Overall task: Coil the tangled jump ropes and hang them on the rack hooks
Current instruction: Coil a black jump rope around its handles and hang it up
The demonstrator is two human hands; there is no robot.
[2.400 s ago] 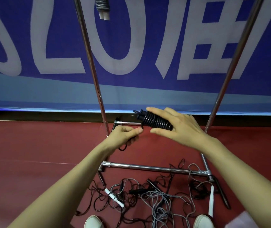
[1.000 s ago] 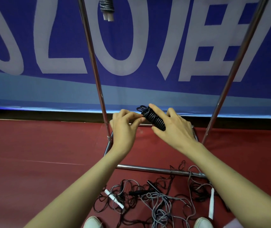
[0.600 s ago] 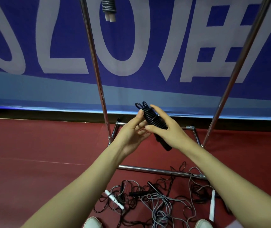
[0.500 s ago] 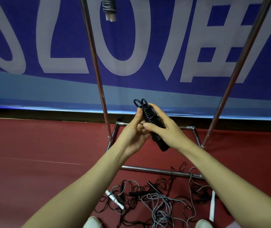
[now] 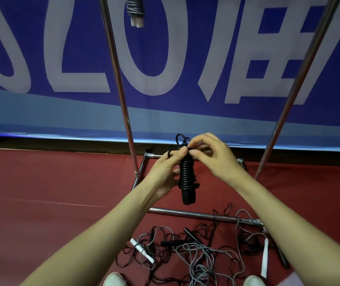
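Nearest us, the tangle of black and grey jump ropes (image 5: 196, 250) lies on the floor just in front of the rack (image 5: 119, 89). Above the rack's base, the black coiled jump rope (image 5: 187, 178) has swung from slanted to upright. Our left hand (image 5: 165, 174) grips its wound middle. Our right hand (image 5: 214, 157) has left the coils and pinches the top loop, probably tucking the end, so hanging comes next. High on the rack, a grey coiled rope (image 5: 135, 9) already hangs.

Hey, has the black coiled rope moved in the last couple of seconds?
Yes. The black coiled rope lay sideways along the rack's rear base bar; now it hangs upright, handles pointing down toward the front base bar.
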